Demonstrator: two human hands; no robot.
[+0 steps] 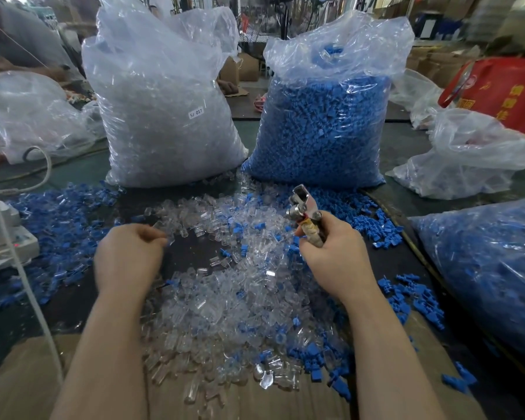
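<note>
Assembly bench, mid-shift: a worker's right hand [334,256] grips the taped handle of a metal hand tool [303,207], its head raised above the table [188,250]; the left hand [128,256], fingers curled, pinches what looks like a clear piece [157,225] at the far edge of the heap of clear pieces [225,298], though blur softens the grip; blue pieces [361,213] lie strewn around; judging by the clear sack [164,116] and blue sack [322,125] standing nearly full behind, and a side bag [491,268] at right, most of the job remains
</note>
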